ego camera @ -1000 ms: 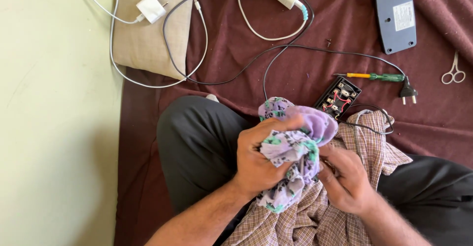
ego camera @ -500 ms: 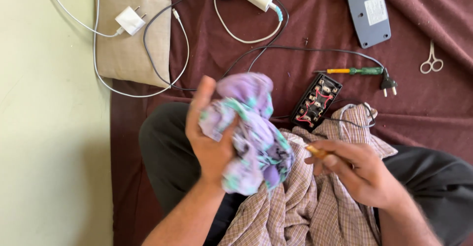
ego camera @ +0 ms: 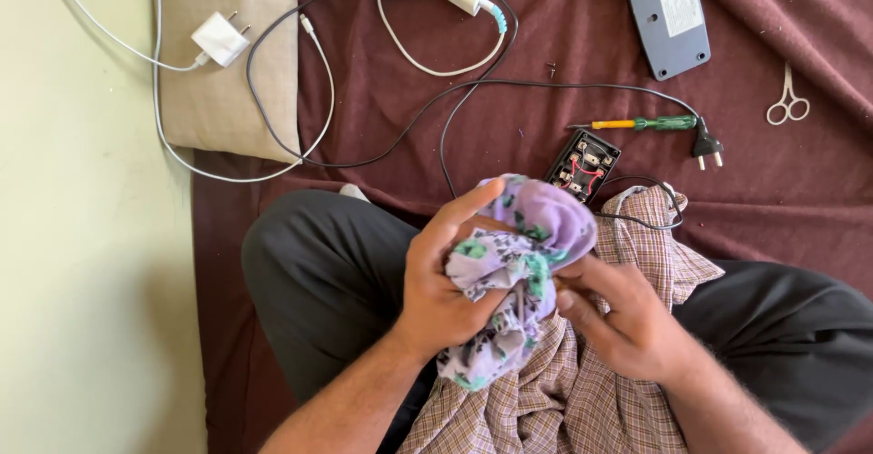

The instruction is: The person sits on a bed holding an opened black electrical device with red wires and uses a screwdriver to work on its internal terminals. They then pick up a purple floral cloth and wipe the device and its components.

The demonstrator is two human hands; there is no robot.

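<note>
Gripping a bunched purple floral cloth (ego camera: 514,272) at the centre of the frame, the left hand (ego camera: 441,281) closes around its left side with the thumb laid up along the top of the bundle. The right hand (ego camera: 627,317) meets the cloth from the lower right, its fingers (ego camera: 591,277) curled and pressed against the underside of the bundle; both hands are therefore closed on the same cloth, held above the lap. Beneath the hands, a checked fabric (ego camera: 582,390) lies across the dark trousers (ego camera: 318,281) of the seated person and runs down to the bottom edge of the frame. Just above the cloth, an opened black electrical box (ego camera: 582,164) with visible wiring rests on the maroon sheet (ego camera: 818,181). A screwdriver (ego camera: 646,124) with a green handle lies just above the box, next to a black plug (ego camera: 707,148). Small scissors (ego camera: 787,99) lie at the right edge, and a grey flat device (ego camera: 667,15) sits at the upper right. At the upper left, a white charger (ego camera: 219,39) with its cable rests on a beige cushion (ego camera: 227,99).
</note>
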